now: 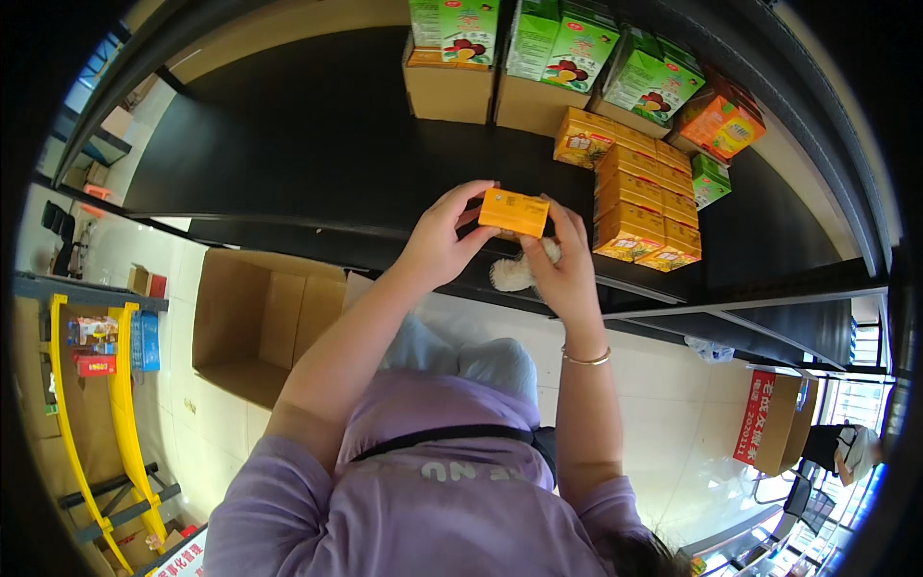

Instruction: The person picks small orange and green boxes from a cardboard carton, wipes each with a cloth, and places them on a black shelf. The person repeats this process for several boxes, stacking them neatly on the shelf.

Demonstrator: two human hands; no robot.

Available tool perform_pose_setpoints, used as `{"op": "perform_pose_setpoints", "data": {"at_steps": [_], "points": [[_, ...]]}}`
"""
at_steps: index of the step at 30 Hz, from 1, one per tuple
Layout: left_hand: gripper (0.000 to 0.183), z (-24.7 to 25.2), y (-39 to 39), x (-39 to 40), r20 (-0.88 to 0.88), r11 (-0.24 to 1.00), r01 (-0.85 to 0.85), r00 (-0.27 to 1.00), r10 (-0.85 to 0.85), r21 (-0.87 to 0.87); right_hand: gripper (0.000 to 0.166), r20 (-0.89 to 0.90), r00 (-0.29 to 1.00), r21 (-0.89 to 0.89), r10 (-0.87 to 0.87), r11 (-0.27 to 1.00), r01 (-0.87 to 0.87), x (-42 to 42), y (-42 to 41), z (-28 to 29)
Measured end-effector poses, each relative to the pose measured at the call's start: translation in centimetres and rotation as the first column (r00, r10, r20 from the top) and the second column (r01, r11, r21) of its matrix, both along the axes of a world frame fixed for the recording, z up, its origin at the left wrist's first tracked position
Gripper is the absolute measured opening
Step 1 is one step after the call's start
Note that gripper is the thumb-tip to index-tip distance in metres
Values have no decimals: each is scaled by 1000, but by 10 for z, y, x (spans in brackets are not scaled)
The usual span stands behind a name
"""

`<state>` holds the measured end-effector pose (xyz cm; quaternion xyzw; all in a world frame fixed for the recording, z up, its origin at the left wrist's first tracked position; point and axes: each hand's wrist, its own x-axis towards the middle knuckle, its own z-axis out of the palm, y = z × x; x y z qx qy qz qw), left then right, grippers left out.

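Observation:
Between my two hands I hold a small orange drink carton [513, 212] over the front edge of a black shelf. My left hand [443, 238] grips its left end with thumb and fingers. At the right end, my right hand [566, 260] pinches it the same way. A whitish fluffy cloth [513, 274] hangs under my right hand; whether the fingers hold it as well cannot be told. To the right, several matching orange cartons [629, 195] stand in stacked rows on the shelf [303, 137].
Green fruit-printed boxes [577, 50] in cardboard trays line the shelf's back, beside an orange box [723, 126] and a small green carton [711, 180]. An open cardboard box [263, 317] stands low at left. A yellow-railed rack [122, 404] is far left; another person [844, 451] is far right.

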<state>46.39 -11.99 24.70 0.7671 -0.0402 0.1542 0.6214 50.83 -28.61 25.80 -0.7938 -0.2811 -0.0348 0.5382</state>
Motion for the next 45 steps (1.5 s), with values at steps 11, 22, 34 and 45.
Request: {"op": "perform_pose_setpoints", "data": {"at_steps": [11, 22, 34, 45], "points": [[48, -11, -7, 18, -88, 998, -50, 995, 47, -27, 36, 93, 959, 103, -267, 961, 257, 0, 18, -32], [49, -26, -20, 50, 30, 997, -75, 997, 75, -2, 14, 66, 880, 145, -471, 877, 458, 12, 24, -48], [50, -25, -36, 104, 99, 971, -139, 988, 122, 196, 41, 121, 864, 1, -488, 871, 492, 30, 24, -38], [47, -26, -52, 129, 96, 969, -170, 983, 154, 181, 55, 114, 862, -93, -494, 858, 504, 42, 18, -38]]}}
